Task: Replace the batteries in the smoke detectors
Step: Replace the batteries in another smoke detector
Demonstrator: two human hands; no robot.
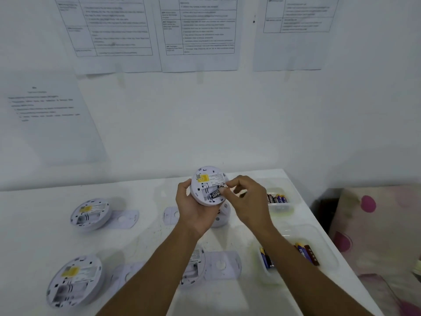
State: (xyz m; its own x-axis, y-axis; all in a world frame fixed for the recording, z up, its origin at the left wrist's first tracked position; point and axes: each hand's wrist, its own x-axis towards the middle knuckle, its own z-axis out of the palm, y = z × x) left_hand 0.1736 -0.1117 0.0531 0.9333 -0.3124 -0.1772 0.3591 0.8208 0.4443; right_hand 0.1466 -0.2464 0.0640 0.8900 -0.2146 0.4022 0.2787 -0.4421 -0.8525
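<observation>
My left hand [193,213] holds a round white smoke detector [206,179] up above the table, its back with a yellow label facing me. A dark battery [215,194] lies slanted in its open compartment. The fingertips of my right hand [247,197] pinch the battery's right end at the compartment's edge. Two more detectors lie back-up on the left, one at the far left [90,214] and one at the near left [74,280]. A further detector [193,267] sits partly hidden under my left forearm.
A clear tray [279,207] with several batteries stands at the far right of the white table [34,236]. A nearer clear tray [323,242] holds more batteries. Flat white mounting plates [125,218] lie beside the detectors. Printed sheets hang on the wall behind. A spotted cushion [376,224] lies off the table's right edge.
</observation>
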